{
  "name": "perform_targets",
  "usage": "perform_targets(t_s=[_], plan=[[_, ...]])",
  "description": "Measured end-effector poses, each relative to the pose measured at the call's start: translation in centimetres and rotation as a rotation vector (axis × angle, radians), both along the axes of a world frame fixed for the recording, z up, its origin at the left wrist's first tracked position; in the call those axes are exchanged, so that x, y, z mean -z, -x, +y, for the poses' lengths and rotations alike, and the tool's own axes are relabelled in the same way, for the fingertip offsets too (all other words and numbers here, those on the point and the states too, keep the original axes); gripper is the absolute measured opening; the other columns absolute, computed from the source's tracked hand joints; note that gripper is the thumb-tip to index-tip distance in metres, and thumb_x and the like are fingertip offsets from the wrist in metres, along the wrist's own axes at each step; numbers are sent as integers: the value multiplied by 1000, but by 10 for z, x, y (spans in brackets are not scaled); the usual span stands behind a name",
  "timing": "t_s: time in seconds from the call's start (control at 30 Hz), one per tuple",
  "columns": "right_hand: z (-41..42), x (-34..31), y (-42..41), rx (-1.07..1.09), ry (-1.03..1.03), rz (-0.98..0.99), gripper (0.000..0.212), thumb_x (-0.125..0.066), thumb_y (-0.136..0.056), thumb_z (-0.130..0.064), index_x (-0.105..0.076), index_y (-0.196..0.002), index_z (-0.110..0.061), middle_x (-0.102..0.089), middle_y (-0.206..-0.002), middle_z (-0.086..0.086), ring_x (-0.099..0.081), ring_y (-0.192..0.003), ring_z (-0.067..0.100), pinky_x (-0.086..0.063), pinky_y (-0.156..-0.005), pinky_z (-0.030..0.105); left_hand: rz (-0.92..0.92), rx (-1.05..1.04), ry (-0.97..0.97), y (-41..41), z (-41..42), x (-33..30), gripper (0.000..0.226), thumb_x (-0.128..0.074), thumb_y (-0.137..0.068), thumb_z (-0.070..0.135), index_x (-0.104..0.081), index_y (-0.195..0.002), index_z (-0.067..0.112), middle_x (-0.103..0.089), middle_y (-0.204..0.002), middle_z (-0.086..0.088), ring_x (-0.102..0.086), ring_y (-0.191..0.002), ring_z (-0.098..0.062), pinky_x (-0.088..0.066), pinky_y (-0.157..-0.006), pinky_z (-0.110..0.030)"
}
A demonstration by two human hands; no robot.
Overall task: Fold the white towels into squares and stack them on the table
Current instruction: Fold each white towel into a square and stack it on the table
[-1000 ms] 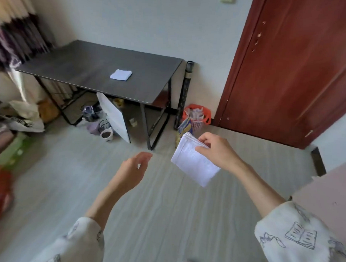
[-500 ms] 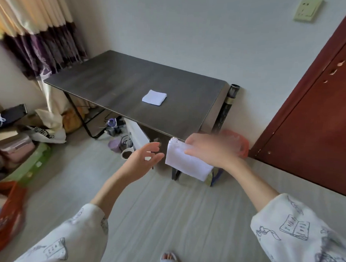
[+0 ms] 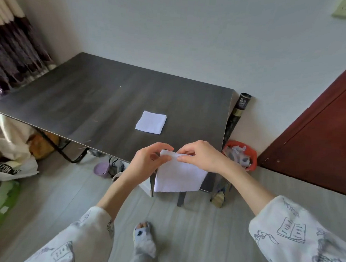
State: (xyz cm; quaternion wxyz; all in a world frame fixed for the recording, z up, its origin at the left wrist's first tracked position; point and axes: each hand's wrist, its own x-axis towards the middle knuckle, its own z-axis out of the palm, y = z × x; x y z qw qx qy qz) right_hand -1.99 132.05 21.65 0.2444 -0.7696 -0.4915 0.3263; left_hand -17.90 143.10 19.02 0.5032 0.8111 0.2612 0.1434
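Note:
One white towel [image 3: 151, 122], folded into a square, lies flat on the dark wooden table [image 3: 94, 99], right of its middle. A second folded white towel [image 3: 178, 177] hangs in the air just in front of the table's near edge. My right hand [image 3: 201, 157] pinches its top edge between thumb and fingers. My left hand [image 3: 147, 161] grips the same top edge at its left corner. The lower part of the held towel hangs free below both hands.
A red waste basket [image 3: 252, 154] and a dark tube [image 3: 239, 110] stand right of the table by the wall. A red-brown door [image 3: 322, 137] is at the right. Bags [image 3: 12, 163] and a purple cup [image 3: 101, 168] lie on the floor at the left, under the table.
I have come closer to the table. My left hand, free before, now grips the held towel's top edge beside my right hand.

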Motion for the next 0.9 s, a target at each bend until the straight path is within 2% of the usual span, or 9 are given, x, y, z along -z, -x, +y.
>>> perform_targets(t_s=[0.1,0.2,0.3,0.4,0.47,0.57,0.67,0.77,0.9], plan=[[48,12,-17,83,22,71,20,-63,-88,-28,-71,-105,-21,-70,-102,-6,-63,-96,5,-48,-89,23,34,40,24,-23,59,14,18,-63,-87,23,-64,-83,41,-67,-88,-5,-61,-82,-25,-51,-77,-32],[83,23,-34,167,51,129,21,-61,-89,-29,-71,-106,-20,-70,-102,-7,-62,-97,5,-46,-88,20,62,62,34,-48,106,26,19,-62,-87,24,-64,-81,41,-67,-85,-7,-60,-78,-22,-49,-72,-24],[104,39,-55,254,85,191,23,-62,-88,-28,-69,-107,-18,-70,-104,-6,-61,-96,4,-45,-84,16,92,71,78,-75,138,41,18,-60,-88,23,-64,-82,39,-66,-80,0,-58,-71,-11,-47,-66,-16],[116,63,-79,318,143,253,26,-63,-88,-24,-65,-112,-14,-67,-107,-1,-61,-98,9,-44,-83,19,145,80,179,-101,159,65,13,-59,-89,20,-66,-87,30,-67,-88,1,-62,-85,-15,-55,-73,-28],[122,81,-96,353,182,273,25,-62,-88,-22,-63,-112,-14,-64,-108,0,-60,-101,13,-45,-85,22,185,80,222,-120,170,81,10,-58,-90,18,-66,-90,24,-66,-92,1,-62,-91,-18,-56,-75,-31],[132,109,-125,422,210,302,15,-60,-89,-19,-62,-104,-18,-61,-103,-2,-58,-100,15,-47,-81,24,243,78,275,-151,187,105,10,-58,-90,18,-67,-90,23,-65,-90,0,-63,-91,-21,-57,-76,-34],[148,136,-155,521,231,320,11,-60,-88,-20,-60,-99,-20,-62,-100,-2,-59,-97,15,-49,-80,28,306,87,247,-185,204,126,12,-59,-89,21,-67,-98,23,-63,-87,-1,-62,-88,-22,-56,-78,-36],[165,162,-183,580,266,290,15,-58,-88,-21,-61,-102,-17,-63,-100,1,-59,-95,15,-49,-79,29,402,117,164,-220,222,146,20,-59,-89,26,-63,-109,21,-61,-92,-1,-59,-87,-18,-51,-75,-28],[184,185,-212,616,293,257,18,-54,-90,-19,-61,-106,-13,-60,-96,-1,-57,-92,13,-48,-74,26,492,136,127,-258,243,166,19,-61,-88,29,-64,-103,18,-62,-87,2,-57,-77,-13,-50,-77,-27]])
